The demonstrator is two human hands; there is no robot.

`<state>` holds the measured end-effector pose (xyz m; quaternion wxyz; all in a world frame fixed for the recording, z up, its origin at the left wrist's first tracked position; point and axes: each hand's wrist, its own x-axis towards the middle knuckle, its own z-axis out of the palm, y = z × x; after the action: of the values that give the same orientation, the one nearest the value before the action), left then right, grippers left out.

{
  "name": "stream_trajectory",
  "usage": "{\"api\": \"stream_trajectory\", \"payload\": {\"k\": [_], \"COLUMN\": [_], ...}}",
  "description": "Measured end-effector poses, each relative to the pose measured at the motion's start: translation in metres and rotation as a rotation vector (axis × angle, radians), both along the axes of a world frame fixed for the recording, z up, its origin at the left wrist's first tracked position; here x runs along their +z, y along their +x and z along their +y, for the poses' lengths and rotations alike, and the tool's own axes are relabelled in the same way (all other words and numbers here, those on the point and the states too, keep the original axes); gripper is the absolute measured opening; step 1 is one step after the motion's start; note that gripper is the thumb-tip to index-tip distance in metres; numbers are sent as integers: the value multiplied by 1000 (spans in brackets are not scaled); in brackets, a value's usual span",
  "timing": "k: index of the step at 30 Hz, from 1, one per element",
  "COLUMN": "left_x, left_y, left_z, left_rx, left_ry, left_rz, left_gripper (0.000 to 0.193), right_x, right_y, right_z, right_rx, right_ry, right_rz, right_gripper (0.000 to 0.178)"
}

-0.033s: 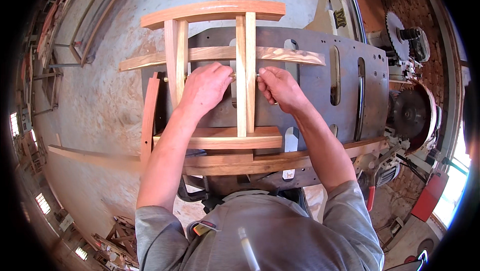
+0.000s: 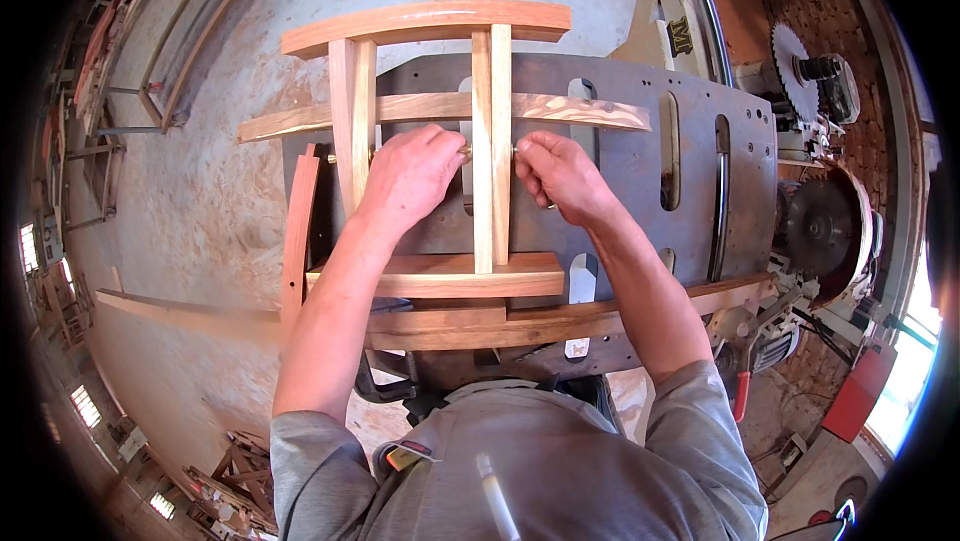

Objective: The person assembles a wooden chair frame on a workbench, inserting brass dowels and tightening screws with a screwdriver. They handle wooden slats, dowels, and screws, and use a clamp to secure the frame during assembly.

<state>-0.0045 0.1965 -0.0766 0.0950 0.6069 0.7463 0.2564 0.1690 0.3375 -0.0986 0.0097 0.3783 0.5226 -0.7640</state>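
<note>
A wooden frame [image 2: 430,23] of pale posts between two reddish crosspieces lies over the dark metal machine table [image 2: 630,171]. Between its left and right pairs of posts, my left hand [image 2: 410,173] is closed, fingertips pinching a small brass-coloured metal fitting [image 2: 466,152] against the inner side of the right post pair [image 2: 483,181]. On the outer side of that pair, my right hand [image 2: 562,177] pinches a small metal end [image 2: 517,149], mostly hidden by the fingers. Another brass-coloured end [image 2: 333,158] sticks out beside the left post [image 2: 345,131].
A wooden strip [image 2: 590,114] crosses beneath the posts. One reddish bar [image 2: 299,221] leans at the left, and a long board [image 2: 560,323] runs along the near side. Circular saw blades [image 2: 790,59] stand at the far right. A metal rack [image 2: 165,51] is on the floor at left.
</note>
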Motion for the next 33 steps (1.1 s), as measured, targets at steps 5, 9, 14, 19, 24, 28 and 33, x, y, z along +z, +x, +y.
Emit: {"api": "stream_trajectory", "payload": {"k": [5, 9, 14, 19, 24, 28, 33], "left_x": [0, 0, 0, -2, 0, 0, 1], "left_y": [0, -1, 0, -2, -3, -4, -4], "left_z": [2, -1, 0, -1, -1, -1, -1], "left_rx": [1, 1, 10, 4, -9, -13, -19], "left_ry": [-15, -27, 6, -8, -16, -10, -33], "left_rz": [6, 5, -17, -47, -23, -21, 0], "left_gripper": [12, 13, 11, 11, 11, 12, 12], "right_x": [11, 6, 6, -1, 2, 7, 4], "right_y": [-4, -2, -3, 0, 2, 1, -1], "right_z": [-5, -2, -3, -4, -5, 0, -6], "right_rx": [-116, -35, -59, -87, -122, -18, -94], "right_ry": [-11, -51, -2, 4, -30, -19, 36], "right_rz": [23, -17, 7, 34, 68, -43, -12], "right_gripper": [21, 19, 13, 11, 15, 20, 21]}}
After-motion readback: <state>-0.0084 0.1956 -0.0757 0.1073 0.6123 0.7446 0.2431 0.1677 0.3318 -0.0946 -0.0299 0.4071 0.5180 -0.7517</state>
